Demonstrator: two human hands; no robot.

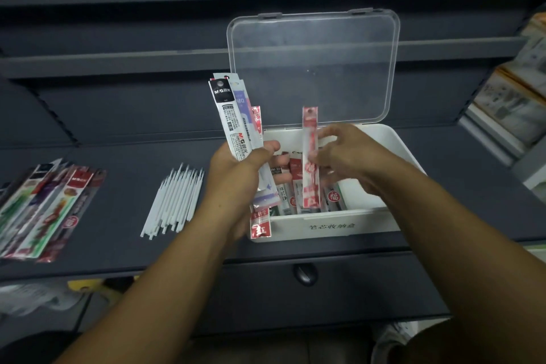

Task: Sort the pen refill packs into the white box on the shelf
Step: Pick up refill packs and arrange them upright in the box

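The white box point(339, 223) stands on the dark shelf with its clear lid point(313, 68) swung up behind it. Several refill packs point(335, 198) lie inside. My left hand point(236, 168) grips a bundle of refill packs point(233, 124), black-and-white, purple and red ones, held upright at the box's left edge. My right hand point(345, 154) pinches a single red refill pack point(310, 156) and holds it upright over the middle of the box.
A loose bunch of white refill tubes point(174, 201) lies on the shelf left of the box. Further left is a fanned pile of assorted refill packs point(44, 210). Stacked paper goods point(514, 97) sit on the right. A drawer knob point(305, 273) is below the shelf.
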